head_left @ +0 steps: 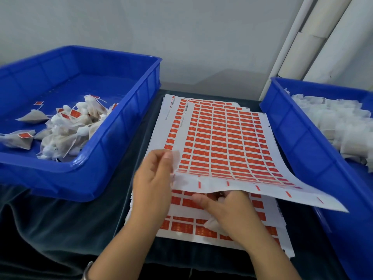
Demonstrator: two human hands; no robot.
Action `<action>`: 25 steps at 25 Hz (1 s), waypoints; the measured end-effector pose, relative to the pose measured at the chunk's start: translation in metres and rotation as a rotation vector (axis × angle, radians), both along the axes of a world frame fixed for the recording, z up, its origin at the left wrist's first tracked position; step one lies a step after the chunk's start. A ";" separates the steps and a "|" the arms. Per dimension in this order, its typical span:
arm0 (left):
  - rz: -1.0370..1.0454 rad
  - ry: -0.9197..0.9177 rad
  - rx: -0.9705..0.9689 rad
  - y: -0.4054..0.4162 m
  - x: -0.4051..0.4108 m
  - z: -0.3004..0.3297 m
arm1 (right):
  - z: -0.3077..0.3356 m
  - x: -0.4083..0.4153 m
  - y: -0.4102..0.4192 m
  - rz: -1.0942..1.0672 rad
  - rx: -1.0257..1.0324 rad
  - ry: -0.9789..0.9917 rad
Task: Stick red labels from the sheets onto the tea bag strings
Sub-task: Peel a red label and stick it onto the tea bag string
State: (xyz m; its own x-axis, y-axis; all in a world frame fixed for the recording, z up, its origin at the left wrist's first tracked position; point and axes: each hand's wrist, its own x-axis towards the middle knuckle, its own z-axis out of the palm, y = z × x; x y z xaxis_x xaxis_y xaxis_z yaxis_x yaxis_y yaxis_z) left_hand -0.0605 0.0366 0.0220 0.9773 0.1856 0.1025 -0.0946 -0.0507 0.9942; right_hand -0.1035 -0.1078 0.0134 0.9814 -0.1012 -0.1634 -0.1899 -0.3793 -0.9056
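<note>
Dozens of labelled white mesh tea bags (pixel 66 128) lie in blue plastic crate at left (pixel 125 118); heap of unlabelled white tea bags (pixel 333 126) fills blue plastic crate at right (pixel 292 138), so most work remains. Head view: left hand (pixel 153 178) pinches near corner of top white sheet of red labels (pixel 222 138), lifting it off stack of label sheets (pixel 181 225). Right hand (pixel 228 211), fingers curled, reaches beneath lifted sheet, apparently clutching one white tea bag (pixel 214 224); fingertips hidden.

Soft, even, rather cool light with faint shadows; mild glare on the left blue tray (pixel 96 158) rim, wide-angle bending at edges, slight overall softness.
</note>
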 end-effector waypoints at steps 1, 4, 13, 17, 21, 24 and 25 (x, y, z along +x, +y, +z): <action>-0.113 0.060 -0.029 -0.005 -0.001 -0.004 | 0.003 -0.001 -0.004 0.076 -0.066 0.047; -0.305 0.178 0.240 -0.017 0.001 -0.017 | 0.014 -0.009 -0.018 0.352 -0.327 0.148; -0.281 0.211 0.219 -0.021 0.007 -0.019 | 0.054 -0.008 -0.033 0.164 0.173 -0.218; -0.160 0.358 -0.302 -0.019 0.019 -0.015 | 0.031 0.022 -0.019 0.009 0.485 -0.126; -0.087 0.450 -0.359 -0.014 0.021 -0.025 | 0.016 0.031 -0.020 0.015 0.419 -0.104; -0.065 0.471 -0.362 -0.015 0.020 -0.026 | 0.021 0.034 -0.024 0.033 0.162 -0.196; -0.062 0.462 -0.352 -0.016 0.020 -0.026 | 0.025 0.035 -0.025 0.055 0.104 -0.231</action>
State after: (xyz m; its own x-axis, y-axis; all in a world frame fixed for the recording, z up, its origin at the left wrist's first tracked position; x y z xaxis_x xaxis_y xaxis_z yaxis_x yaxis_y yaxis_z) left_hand -0.0407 0.0206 -0.0040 0.9160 0.0719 -0.3947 0.3609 0.2822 0.8889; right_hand -0.0689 -0.1325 0.0379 0.9974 -0.0415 0.0585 0.0443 -0.2856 -0.9573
